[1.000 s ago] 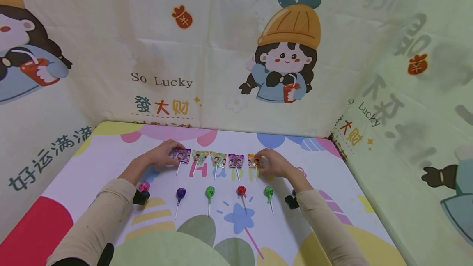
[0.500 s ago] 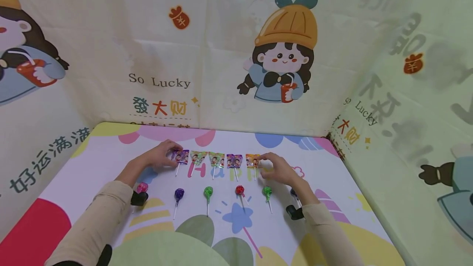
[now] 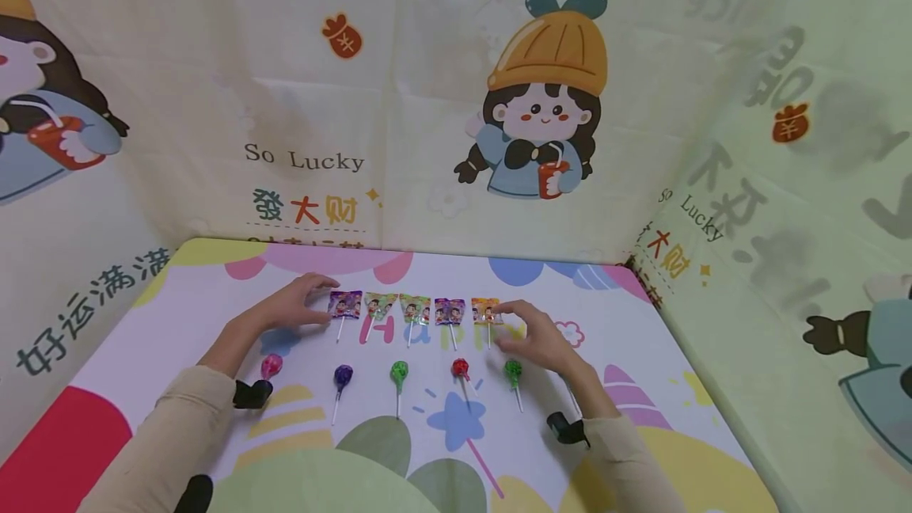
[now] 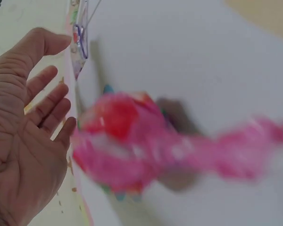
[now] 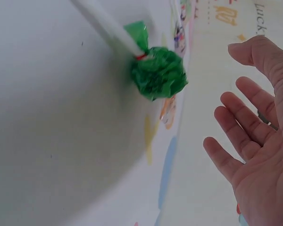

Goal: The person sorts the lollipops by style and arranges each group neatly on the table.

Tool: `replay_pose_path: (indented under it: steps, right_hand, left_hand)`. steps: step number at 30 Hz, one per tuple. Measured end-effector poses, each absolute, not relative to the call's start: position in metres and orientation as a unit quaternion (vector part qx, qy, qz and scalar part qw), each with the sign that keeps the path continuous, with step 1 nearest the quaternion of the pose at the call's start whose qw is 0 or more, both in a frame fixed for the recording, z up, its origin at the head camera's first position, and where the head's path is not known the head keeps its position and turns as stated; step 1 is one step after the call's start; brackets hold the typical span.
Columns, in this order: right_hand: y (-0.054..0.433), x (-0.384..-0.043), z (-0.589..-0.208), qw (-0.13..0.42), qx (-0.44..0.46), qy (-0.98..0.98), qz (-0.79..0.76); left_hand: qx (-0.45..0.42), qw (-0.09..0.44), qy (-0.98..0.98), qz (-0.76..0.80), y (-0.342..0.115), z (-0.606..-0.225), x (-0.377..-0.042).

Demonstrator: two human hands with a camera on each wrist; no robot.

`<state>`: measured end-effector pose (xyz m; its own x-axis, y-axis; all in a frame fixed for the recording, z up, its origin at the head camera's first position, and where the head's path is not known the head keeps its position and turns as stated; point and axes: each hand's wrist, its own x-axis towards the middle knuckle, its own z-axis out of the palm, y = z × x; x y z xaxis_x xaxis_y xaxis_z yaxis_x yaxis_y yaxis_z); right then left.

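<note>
My left hand [image 3: 288, 309] lies just left of a purple flat-wrapped lollipop [image 3: 345, 305], fingers loosely bent with nothing between them. At the other end of that back row, my right hand [image 3: 537, 336] hovers by an orange flat-wrapped lollipop [image 3: 487, 310], its fingertips close to the wrapper; whether they touch it I cannot tell. Between these lie two green ones [image 3: 415, 309] and another purple one [image 3: 450, 312]. In the left wrist view a blurred pink round lollipop [image 4: 127, 141] fills the middle. A green round lollipop [image 5: 159, 73] shows in the right wrist view.
Nearer the person, a row of round lollipops includes a purple one [image 3: 343, 376], a green one [image 3: 399, 373] and a red one [image 3: 460, 369]. One at the right is mostly hidden by the right wrist. Printed curtains [image 3: 427, 101] stand behind and beside the table.
My left hand has drawn back left from the purple flat lollipop. My right hand has eased off the orange one, slightly down and right. The lollipops keep their places.
</note>
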<state>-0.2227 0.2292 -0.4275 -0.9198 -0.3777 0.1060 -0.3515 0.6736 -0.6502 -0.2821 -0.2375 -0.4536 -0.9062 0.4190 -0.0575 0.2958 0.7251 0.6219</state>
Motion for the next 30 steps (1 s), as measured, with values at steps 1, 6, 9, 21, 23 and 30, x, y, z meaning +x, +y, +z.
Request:
replay_pose_path:
  steps: [1, 6, 9, 21, 23, 30]
  right_hand:
    - [0.228, -0.221, -0.428, 0.015, -0.202, 0.913, -0.353]
    - [0.222, -0.213, -0.425, -0.007, -0.213, 0.911, -0.354]
    - [0.218, -0.209, -0.423, -0.01, -0.215, 0.908, -0.36]
    - [0.204, -0.195, -0.419, -0.029, -0.253, 0.89, -0.377]
    - [0.201, -0.194, -0.419, -0.031, -0.256, 0.889, -0.377]
    - [0.191, -0.193, -0.419, -0.03, -0.268, 0.884, -0.381]
  left_hand:
    - [0.196, 0.09, 0.924, 0.315, -0.24, -0.453, -0.28]
    - [0.195, 0.066, 0.926, 0.316, -0.249, -0.453, -0.268]
    - [0.181, 0.064, 0.925, 0.328, -0.252, -0.452, -0.259]
    - [0.175, 0.048, 0.917, 0.355, -0.249, -0.438, -0.224]
    - [0.179, 0.044, 0.915, 0.358, -0.249, -0.437, -0.219]
    - [0.184, 0.027, 0.912, 0.366, -0.248, -0.435, -0.205]
